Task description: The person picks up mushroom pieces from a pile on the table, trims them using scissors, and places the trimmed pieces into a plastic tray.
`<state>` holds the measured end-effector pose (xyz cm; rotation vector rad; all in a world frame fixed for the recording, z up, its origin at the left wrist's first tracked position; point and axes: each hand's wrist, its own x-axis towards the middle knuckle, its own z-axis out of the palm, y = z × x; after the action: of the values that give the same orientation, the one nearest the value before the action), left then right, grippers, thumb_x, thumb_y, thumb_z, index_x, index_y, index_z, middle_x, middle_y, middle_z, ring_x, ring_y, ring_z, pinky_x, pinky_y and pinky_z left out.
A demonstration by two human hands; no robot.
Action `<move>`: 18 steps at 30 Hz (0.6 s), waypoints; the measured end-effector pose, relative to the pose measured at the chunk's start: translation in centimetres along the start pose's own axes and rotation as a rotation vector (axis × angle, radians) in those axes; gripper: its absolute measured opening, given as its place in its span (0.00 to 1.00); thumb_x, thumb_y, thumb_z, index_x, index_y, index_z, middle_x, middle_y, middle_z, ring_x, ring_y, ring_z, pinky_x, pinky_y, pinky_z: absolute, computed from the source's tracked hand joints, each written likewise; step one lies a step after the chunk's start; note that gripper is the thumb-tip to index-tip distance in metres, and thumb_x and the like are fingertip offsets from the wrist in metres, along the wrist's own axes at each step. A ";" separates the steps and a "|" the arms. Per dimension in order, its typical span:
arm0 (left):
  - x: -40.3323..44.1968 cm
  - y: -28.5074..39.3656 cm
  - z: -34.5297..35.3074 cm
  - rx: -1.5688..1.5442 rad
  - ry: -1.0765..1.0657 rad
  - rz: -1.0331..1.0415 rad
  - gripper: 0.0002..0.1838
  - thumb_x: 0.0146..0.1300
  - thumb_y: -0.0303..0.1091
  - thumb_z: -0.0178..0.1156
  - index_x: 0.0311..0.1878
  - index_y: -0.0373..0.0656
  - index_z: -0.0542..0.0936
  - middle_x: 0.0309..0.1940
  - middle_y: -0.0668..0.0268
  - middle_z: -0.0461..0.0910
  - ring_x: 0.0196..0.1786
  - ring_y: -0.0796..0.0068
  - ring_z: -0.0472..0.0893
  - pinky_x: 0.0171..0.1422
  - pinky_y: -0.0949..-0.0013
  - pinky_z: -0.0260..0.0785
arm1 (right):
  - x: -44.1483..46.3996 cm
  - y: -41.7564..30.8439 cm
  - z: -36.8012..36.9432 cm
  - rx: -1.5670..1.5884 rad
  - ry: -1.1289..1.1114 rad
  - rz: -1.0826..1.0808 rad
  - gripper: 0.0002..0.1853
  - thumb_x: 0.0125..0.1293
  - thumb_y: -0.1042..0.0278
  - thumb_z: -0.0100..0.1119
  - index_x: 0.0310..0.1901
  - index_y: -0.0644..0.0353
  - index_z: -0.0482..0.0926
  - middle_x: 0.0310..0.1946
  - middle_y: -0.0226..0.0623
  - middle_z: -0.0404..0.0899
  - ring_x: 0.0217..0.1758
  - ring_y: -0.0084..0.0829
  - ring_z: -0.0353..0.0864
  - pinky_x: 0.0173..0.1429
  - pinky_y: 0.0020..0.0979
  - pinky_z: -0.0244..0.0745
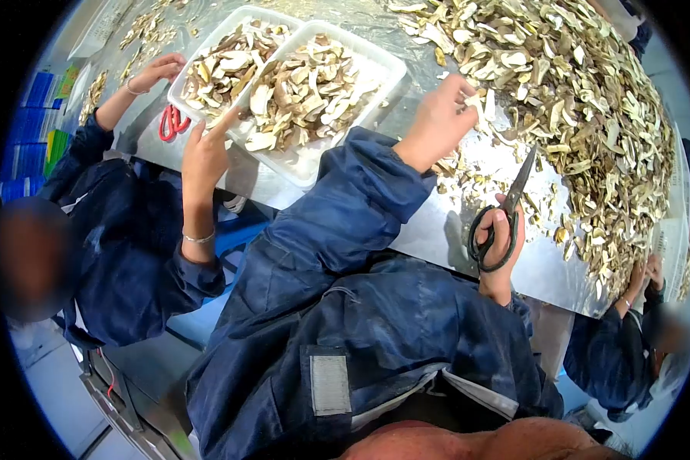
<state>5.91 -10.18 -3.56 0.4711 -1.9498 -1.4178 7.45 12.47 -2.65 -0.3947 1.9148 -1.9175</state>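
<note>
My left hand [441, 119] is at the near edge of a large pile of dried mushroom slices [583, 115]. Its thumb and fingers close around a small pale mushroom slice [473, 100], partly hidden and slightly blurred. Lower down, my right hand [502, 241] grips a pair of scissors [520, 180] by the black handles. The blades point up toward the pile and look closed. Small slices and crumbs [468, 180] lie scattered on the metal table between my two hands.
Two white plastic trays [395, 69] of mushroom slices stand side by side on the metal table [429, 238]. A co-worker's hands [205, 157] are by the left tray, near red-handled scissors [172, 123]. Another co-worker's hands [638, 277] reach the pile's right edge.
</note>
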 end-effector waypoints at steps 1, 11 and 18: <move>0.2 -0.3 0.2 -0.030 0.025 0.015 0.15 0.63 0.30 0.62 0.54 0.43 0.80 0.36 0.61 0.81 0.29 0.70 0.80 0.36 0.67 0.73 | 0.0 -0.1 0.0 -0.014 -0.002 -0.004 0.21 0.76 0.61 0.53 0.58 0.72 0.71 0.22 0.26 0.71 0.21 0.16 0.64 0.27 0.22 0.59; -2.1 3.6 -1.6 -0.514 -0.157 -0.307 0.18 0.67 0.28 0.62 0.59 0.37 0.78 0.35 0.64 0.80 0.29 0.78 0.77 0.33 0.74 0.69 | -0.5 -0.4 -1.2 0.027 -0.132 0.053 0.14 0.76 0.68 0.54 0.57 0.64 0.74 0.25 0.25 0.72 0.24 0.17 0.68 0.30 0.21 0.62; -5.5 6.5 -2.5 -0.624 -0.122 -0.416 0.09 0.71 0.30 0.62 0.50 0.42 0.74 0.40 0.59 0.84 0.26 0.79 0.75 0.30 0.76 0.64 | -2.0 -1.8 -2.1 -0.144 -0.258 0.088 0.22 0.68 0.57 0.70 0.54 0.62 0.74 0.31 0.26 0.70 0.33 0.18 0.66 0.39 0.24 0.65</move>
<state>12.24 -6.19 1.26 0.5139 -1.4225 -2.2541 8.10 15.29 -0.74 -0.5609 1.8703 -1.5935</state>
